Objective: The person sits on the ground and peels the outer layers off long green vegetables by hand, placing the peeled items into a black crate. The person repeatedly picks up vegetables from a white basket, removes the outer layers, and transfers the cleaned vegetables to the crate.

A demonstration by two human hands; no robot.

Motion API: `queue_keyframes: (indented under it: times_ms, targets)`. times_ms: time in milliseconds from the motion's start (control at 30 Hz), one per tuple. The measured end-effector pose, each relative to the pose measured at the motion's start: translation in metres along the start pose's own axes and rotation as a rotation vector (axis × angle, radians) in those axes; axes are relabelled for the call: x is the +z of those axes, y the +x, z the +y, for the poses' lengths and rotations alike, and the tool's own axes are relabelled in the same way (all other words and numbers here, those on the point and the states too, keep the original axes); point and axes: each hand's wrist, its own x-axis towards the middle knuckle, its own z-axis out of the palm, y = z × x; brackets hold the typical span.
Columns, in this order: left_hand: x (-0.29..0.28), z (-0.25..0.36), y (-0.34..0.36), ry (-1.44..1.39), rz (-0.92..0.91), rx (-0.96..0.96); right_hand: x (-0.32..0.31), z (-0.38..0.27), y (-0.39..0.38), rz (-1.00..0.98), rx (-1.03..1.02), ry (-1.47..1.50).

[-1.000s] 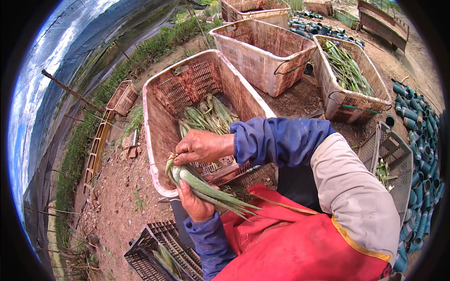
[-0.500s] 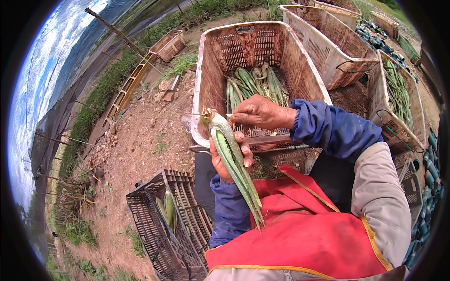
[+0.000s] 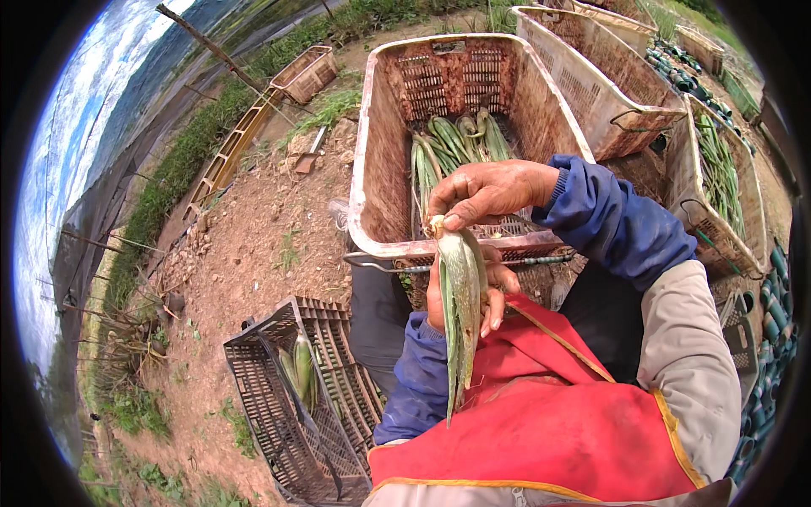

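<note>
A green aloe plant hangs root end up in front of my red apron, its long pointed leaves reaching down. My right hand pinches the pale brownish root end between thumb and fingers. Behind the leaves, my left hand is loosely wrapped round the plant, with its palm mostly hidden. Just beyond my hands stands a large dirty white crate, with several more aloe plants lying inside it.
At the lower left is a black slatted crate with a few aloe pieces. More white crates line the right, one holding green leaves. A trowel-like tool and a yellow ladder-like frame lie on the soil.
The aloe has turned in my hands, showing a browner side, and moved slightly right and down. My right hand has shifted onto the root end.
</note>
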Motion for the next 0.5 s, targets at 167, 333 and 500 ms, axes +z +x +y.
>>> queue_keyframes:
  times_ms: [167,333,500]
  targets:
    - [0.026,0.01,-0.01,0.477,0.49,0.113,-0.001,-0.01,-0.007,0.164,-0.01,-0.319]
    - [0.051,0.012,0.001,1.071,0.741,0.187,0.006,-0.01,-0.004,0.147,0.072,-0.061]
    - [0.044,0.011,0.001,0.83,0.623,0.313,0.006,-0.008,-0.002,0.182,0.074,0.035]
